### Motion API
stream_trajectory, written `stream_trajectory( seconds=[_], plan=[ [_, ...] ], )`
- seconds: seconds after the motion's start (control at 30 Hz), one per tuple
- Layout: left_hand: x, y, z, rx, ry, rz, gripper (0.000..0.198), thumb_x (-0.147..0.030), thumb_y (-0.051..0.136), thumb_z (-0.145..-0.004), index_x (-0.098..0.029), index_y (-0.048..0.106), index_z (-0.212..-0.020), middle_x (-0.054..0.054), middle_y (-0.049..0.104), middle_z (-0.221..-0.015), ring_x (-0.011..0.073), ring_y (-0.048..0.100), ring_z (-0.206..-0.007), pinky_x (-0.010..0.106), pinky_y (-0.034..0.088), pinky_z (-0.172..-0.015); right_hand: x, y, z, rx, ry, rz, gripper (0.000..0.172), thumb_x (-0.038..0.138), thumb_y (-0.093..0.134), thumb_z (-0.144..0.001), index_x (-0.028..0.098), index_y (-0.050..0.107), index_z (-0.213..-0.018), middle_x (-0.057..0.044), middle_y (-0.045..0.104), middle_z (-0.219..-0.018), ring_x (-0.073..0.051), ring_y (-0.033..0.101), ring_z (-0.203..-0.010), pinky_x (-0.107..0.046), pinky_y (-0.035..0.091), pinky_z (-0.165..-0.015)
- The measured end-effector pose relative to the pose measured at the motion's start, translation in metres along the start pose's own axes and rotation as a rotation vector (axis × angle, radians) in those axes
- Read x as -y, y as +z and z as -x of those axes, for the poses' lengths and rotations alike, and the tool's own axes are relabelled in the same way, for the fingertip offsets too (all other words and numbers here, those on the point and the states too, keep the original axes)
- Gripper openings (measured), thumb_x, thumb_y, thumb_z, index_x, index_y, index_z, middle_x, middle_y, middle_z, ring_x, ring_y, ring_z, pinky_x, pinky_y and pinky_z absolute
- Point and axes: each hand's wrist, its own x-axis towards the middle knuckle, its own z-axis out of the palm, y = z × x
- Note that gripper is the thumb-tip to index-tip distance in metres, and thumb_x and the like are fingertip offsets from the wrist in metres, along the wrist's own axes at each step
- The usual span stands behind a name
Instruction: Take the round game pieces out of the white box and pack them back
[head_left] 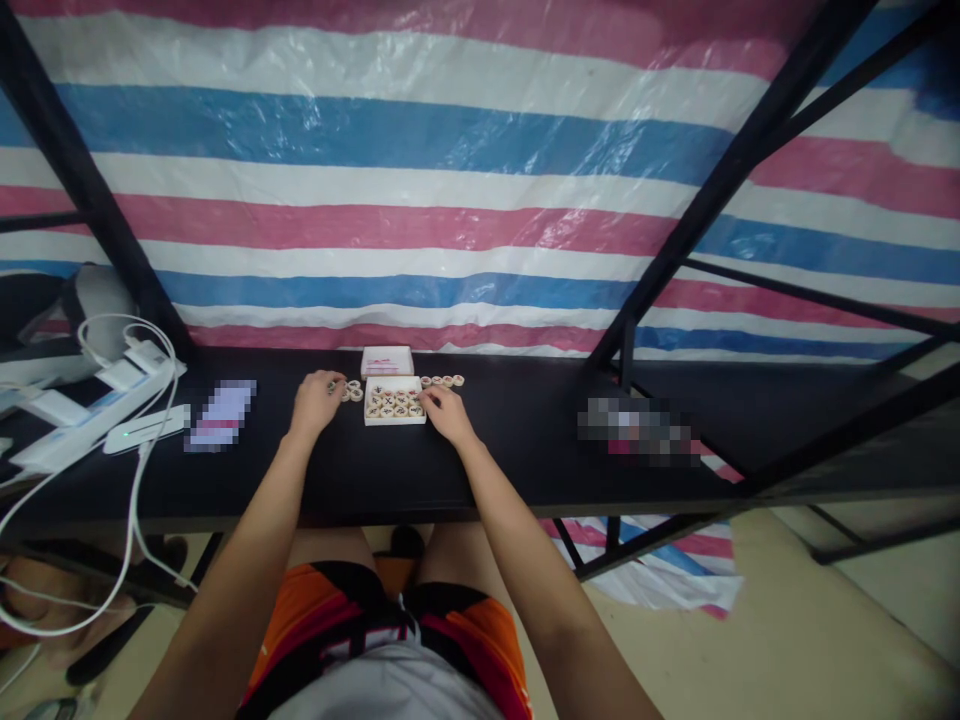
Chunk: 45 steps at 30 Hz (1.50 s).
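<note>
An open white box (395,421) of round Chinese chess pieces (388,402) with dark and red characters stands on the black table. My left hand (316,404) is left of it, fingers curled around what looks like a chess piece (331,386). Just beyond those fingertips lie a few loose pieces (352,392). At the box's right edge, my right hand (445,412) has its fingertips pinched together; what is between them is hidden. Several more pieces (442,381) form a row behind the right hand. The white box lid (387,361) lies behind the box.
Power strips (97,410) with looping white cables (135,500), a white device (148,430) and a blurred phone-like object (222,415) occupy the left. A blurred item (637,428) lies at the right. Black metal posts (682,215) and a striped plastic sheet (405,220) stand behind the table (360,480).
</note>
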Motion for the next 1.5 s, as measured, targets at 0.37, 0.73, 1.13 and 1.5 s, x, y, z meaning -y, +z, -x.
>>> stream_trajectory(
  seconds=[0.37, 0.73, 1.13, 1.5],
  plan=[
    [0.011, -0.010, 0.010, 0.226, -0.244, -0.172, 0.033, -0.041, 0.049, -0.080, -0.023, 0.066, -0.102, 0.012, 0.063, -0.110, 0.0319, 0.056, -0.106, 0.041, 0.045, -0.087, -0.004, 0.001, 0.000, 0.010, 0.034, -0.016, 0.022, 0.031, 0.048, -0.084, 0.020, 0.067, -0.078, -0.003, 0.061, -0.079, -0.016, 0.054, -0.071, -0.028, 0.043, -0.075],
    [0.011, -0.016, 0.009, 0.147, -0.246, 0.042, 0.027, -0.039, 0.061, -0.070, -0.020, 0.063, -0.089, 0.008, 0.070, -0.092, 0.0257, 0.063, -0.091, 0.035, 0.047, -0.081, 0.000, 0.000, 0.000, 0.019, 0.004, 0.059, 0.021, 0.028, 0.048, -0.085, 0.020, 0.066, -0.080, -0.004, 0.060, -0.080, -0.018, 0.055, -0.076, -0.030, 0.044, -0.079],
    [-0.054, 0.014, 0.022, 0.210, 0.162, 0.541, 0.037, -0.037, 0.060, -0.073, -0.015, 0.068, -0.101, 0.007, 0.070, -0.095, 0.0193, 0.061, -0.082, 0.033, 0.048, -0.080, 0.052, 0.002, 0.010, 0.174, -0.410, 0.099, 0.032, 0.025, 0.039, -0.093, 0.022, 0.056, -0.121, -0.009, 0.060, -0.112, -0.021, 0.053, -0.107, -0.036, 0.041, -0.098],
    [-0.038, 0.020, 0.010, 0.141, 0.170, 0.331, 0.043, -0.040, 0.036, -0.092, -0.016, 0.060, -0.117, 0.011, 0.064, -0.119, 0.0231, 0.055, -0.113, 0.039, 0.038, -0.101, 0.027, 0.002, 0.002, -0.034, -0.180, 0.020, 0.026, 0.031, 0.042, -0.092, 0.020, 0.061, -0.106, -0.009, 0.063, -0.103, -0.021, 0.056, -0.099, -0.037, 0.041, -0.095]
  ],
)
